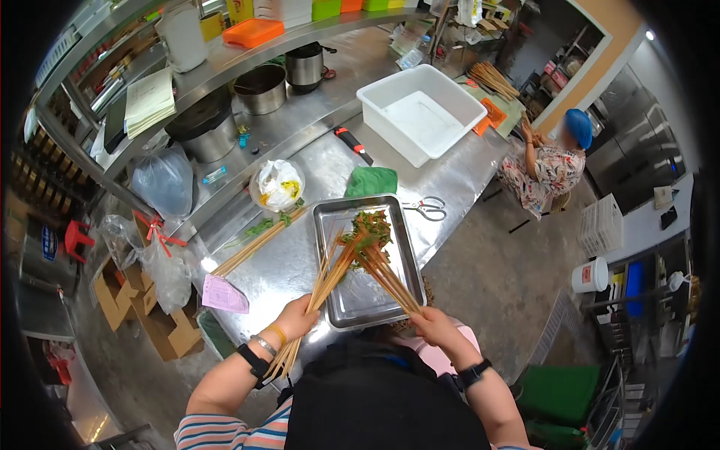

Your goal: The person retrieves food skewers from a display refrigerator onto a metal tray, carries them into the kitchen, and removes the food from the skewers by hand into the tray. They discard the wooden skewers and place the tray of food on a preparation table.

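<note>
My left hand is closed round a thick bundle of wooden skewers, whose ends stick out behind the fist. Another bundle of skewers is gripped near its ends by my right hand. Both bundles slant inward and meet over a rectangular metal tray. Where they meet, green and reddish food pieces sit at the skewers' far ends, in the tray's upper part. Whether every piece is threaded on, I cannot tell.
Left of the tray lie more skewers, a pink slip and a bowl with a white bag. Scissors, a green cloth and a white bin are beyond. A person in a blue cap sits at right.
</note>
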`<control>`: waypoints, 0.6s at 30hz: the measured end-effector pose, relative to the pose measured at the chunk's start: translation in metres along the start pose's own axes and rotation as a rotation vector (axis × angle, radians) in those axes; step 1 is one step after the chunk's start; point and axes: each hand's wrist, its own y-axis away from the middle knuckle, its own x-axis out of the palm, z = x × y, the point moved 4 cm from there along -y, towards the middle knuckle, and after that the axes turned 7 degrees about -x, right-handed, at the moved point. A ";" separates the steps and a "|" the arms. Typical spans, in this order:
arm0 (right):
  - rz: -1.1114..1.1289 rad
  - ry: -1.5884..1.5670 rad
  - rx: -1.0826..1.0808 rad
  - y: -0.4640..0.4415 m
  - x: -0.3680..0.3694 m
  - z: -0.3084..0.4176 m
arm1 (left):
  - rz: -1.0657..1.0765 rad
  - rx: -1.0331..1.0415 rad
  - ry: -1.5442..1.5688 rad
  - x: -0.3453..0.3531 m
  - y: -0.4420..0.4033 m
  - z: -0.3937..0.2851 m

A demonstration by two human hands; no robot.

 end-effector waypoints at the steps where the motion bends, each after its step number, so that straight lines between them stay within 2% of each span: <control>1: -0.013 0.185 -0.044 -0.013 -0.001 -0.006 | -0.093 0.144 -0.209 0.000 0.003 -0.002; 2: -0.021 0.180 -0.044 -0.031 -0.004 -0.021 | -0.188 0.291 -0.416 0.000 0.007 -0.007; 3: -0.070 0.238 -0.062 -0.052 -0.009 -0.034 | -0.187 0.292 -0.419 0.000 0.011 -0.009; 5: -0.113 0.288 -0.083 -0.066 -0.012 -0.034 | -0.072 0.043 -0.244 -0.002 0.026 -0.006; 7: -0.152 0.125 0.112 -0.061 -0.018 -0.021 | -0.079 0.018 -0.209 -0.011 0.041 -0.003; 8: -0.154 0.126 0.111 -0.053 -0.021 -0.014 | -0.080 -0.006 -0.165 -0.013 0.047 -0.002; 10: 0.036 -0.211 0.184 -0.037 -0.016 -0.004 | -0.057 -0.002 -0.128 -0.014 0.057 -0.004; 12: 0.040 -0.227 0.204 -0.029 -0.013 0.001 | -0.035 -0.006 -0.090 -0.010 0.061 -0.004; 14: 0.051 -0.239 0.222 -0.028 -0.007 0.002 | 0.084 -0.007 -0.049 0.008 0.060 -0.008; 18: 0.036 -0.169 0.178 -0.029 -0.006 -0.006 | 0.104 0.036 -0.018 0.021 0.056 -0.020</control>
